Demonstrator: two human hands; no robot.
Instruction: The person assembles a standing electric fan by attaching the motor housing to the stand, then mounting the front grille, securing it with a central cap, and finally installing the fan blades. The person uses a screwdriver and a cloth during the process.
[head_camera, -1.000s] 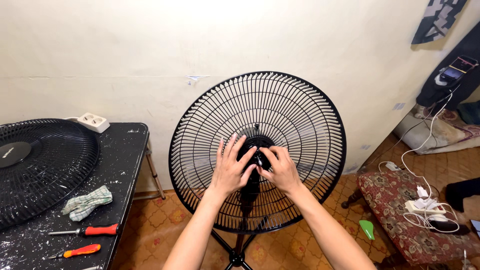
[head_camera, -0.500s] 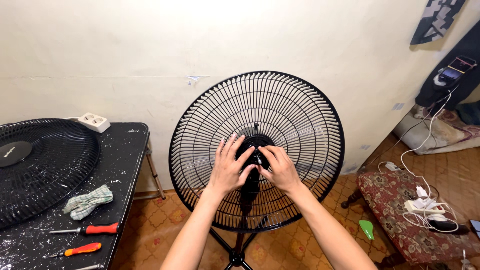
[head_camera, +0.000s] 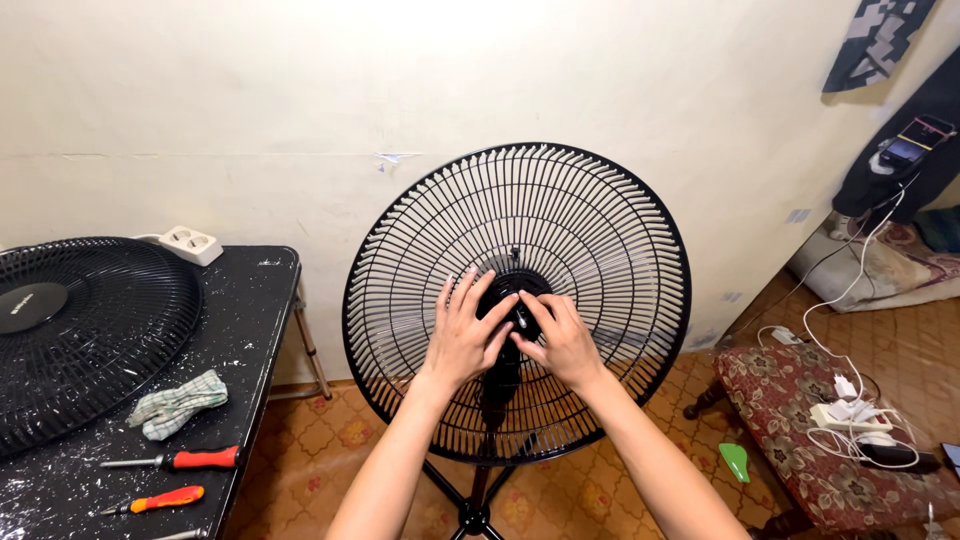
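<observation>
Both hands, left hand (head_camera: 462, 338) and right hand (head_camera: 565, 340), pinch the hub (head_camera: 515, 290) of the rear grille (head_camera: 516, 300); front grille (head_camera: 85, 330) already off, lying at the bench's (head_camera: 255, 300) left edge.

Looking down at my own arms here: both forearms bare all the way to the bottom of the view, no sleeves showing. My left hand (head_camera: 462, 338) has no glove, ring or watch. My right hand (head_camera: 566, 342) is equally plain, nails short, fingers (head_camera: 486, 316) uncovered.

Home repair corner: paint-spattered table (head_camera: 250, 300), screwdrivers (head_camera: 175, 460)
</observation>
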